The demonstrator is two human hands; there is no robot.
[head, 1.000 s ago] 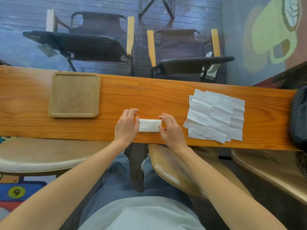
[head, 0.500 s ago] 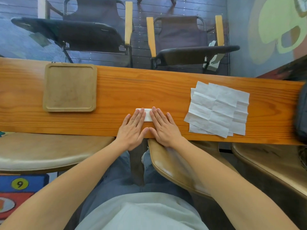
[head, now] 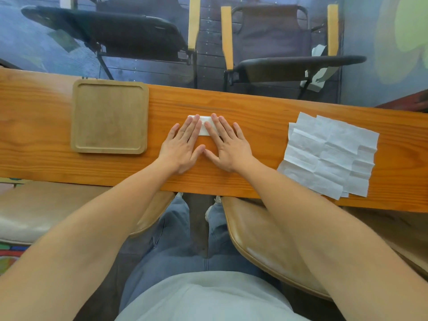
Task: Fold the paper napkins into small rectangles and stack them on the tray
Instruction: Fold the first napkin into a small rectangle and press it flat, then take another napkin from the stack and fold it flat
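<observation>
A small white folded napkin (head: 204, 126) lies on the wooden table (head: 254, 112), mostly covered by fingers. My left hand (head: 183, 144) lies flat on its left part, fingers spread and straight. My right hand (head: 228, 144) lies flat on its right part, thumbs nearly touching. A square wooden tray (head: 110, 117) sits to the left with nothing on it. A pile of unfolded creased white napkins (head: 328, 154) lies to the right, near the table's front edge.
Two folding chairs (head: 278, 42) stand beyond the table's far edge. Wooden seats (head: 266, 246) sit under the table's near edge, at my legs.
My hands went from pinching the folded napkin's ends to lying flat on top of it, pressing it down. The view has shifted closer over the table.
</observation>
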